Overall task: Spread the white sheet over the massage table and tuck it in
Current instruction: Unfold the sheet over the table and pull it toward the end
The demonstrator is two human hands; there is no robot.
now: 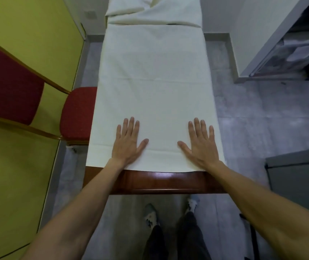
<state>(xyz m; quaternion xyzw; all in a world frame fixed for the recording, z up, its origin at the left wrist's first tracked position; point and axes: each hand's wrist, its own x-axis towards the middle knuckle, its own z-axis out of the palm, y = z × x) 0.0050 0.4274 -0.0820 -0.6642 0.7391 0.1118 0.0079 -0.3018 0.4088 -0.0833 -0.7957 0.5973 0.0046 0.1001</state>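
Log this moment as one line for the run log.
left hand: flat on white sheet | right hand: flat on white sheet | near end: sheet untucked, massage table wood showing

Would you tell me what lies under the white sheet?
The massage table: only its brown near end shows. The white sheet, pressed by left hand and right hand, hides the rest.

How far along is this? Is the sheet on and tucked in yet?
Done: the white sheet lies spread flat along the massage table. In hand: the left hand and right hand press flat on its near end. Left: tucking; the sheet's near edge lies on top, short of the table's wooden end.
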